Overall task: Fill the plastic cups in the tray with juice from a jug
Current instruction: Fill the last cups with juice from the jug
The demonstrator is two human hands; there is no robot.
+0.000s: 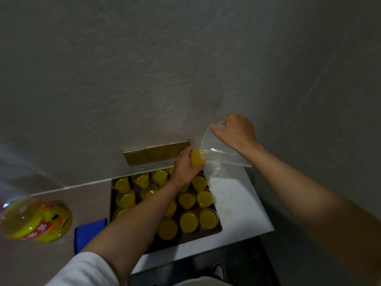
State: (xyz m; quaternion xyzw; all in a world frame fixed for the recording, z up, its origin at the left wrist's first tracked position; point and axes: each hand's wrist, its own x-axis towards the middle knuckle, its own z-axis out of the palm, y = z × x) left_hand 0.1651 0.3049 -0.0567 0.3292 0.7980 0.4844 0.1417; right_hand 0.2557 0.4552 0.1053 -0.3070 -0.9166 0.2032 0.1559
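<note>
A white sleeve (86, 271) crosses the near edge. Beyond it the dark tray (214, 229) holds juice-filled cups on the counter (237, 195). The right hand (235, 131) grips a tilted clear jug (218, 151) at the far right, pouring into a cup (196, 159) held by the left hand (184, 168) above the tray's far side.

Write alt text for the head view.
The right hand tips a nearly empty clear jug into a cup gripped by the left hand above a tray of juice-filled cups.
</note>
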